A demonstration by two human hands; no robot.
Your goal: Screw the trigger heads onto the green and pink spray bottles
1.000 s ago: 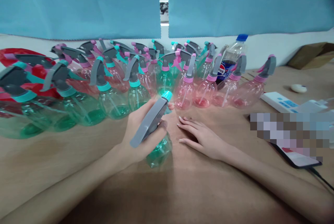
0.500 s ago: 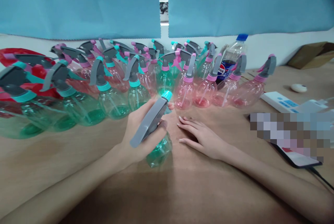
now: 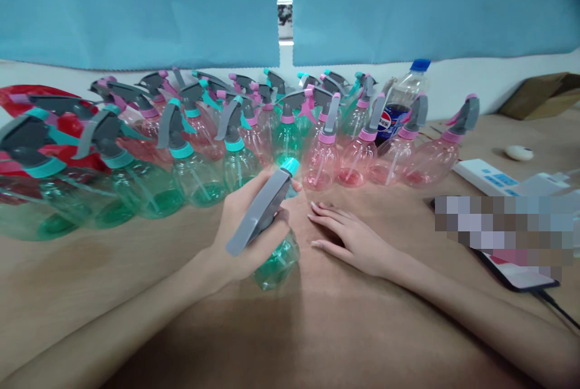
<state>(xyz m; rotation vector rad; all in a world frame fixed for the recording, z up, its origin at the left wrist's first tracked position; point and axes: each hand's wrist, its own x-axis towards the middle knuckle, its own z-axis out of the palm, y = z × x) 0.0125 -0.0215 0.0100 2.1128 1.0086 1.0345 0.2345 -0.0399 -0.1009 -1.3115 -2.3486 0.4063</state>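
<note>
Over twenty spray bottles (image 3: 277, 265), one cola bottle (image 3: 393, 118), one phone (image 3: 525, 277), one power strip (image 3: 486, 177)

L hand (image 3: 238, 211) curled in grip, R hand (image 3: 357, 243) palm-down, approx. flat.

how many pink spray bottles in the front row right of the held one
4, left to right: first bottle, nearest the held bottle; second bottle beside it; third bottle, before the cola bottle; fourth bottle at the right end. Bottles behind are partly hidden.
</note>
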